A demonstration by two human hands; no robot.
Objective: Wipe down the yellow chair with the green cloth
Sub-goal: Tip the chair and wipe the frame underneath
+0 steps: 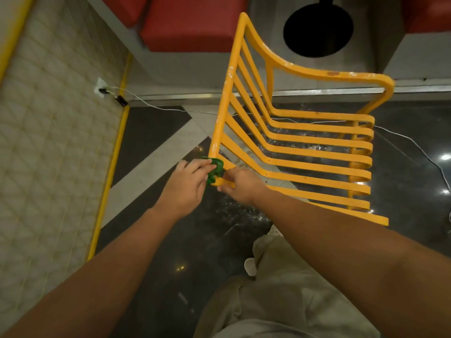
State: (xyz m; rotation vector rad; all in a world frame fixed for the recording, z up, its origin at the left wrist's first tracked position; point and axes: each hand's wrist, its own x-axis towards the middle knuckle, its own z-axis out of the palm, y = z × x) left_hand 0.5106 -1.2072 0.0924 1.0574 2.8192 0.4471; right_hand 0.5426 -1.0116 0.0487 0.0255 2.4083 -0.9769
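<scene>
Head view. The yellow chair (329, 74) stands on the dark polished floor (156, 252), close to the floor's far edge under the red cushions (190, 23). I see it from above, with the slatted seat and back open towards me.

My left hand (185, 186) grasps the green cloth (216, 170), which is bunched small. My left fingers (199, 165) curl over it and hold it against the chair's near-left corner, at the lower end of the side bar.

My right hand (240, 187) is just beside the cloth. My right fingers (228, 175) are clenched round the end of the nearest slat at the same corner.

A white cable (156, 107) runs from a wall socket (101, 87) across the floor behind the chair. A quilted panel (48, 142) with a yellow border lines the floor's left edge. My beige trousers (280, 301) show at the bottom of the view.
</scene>
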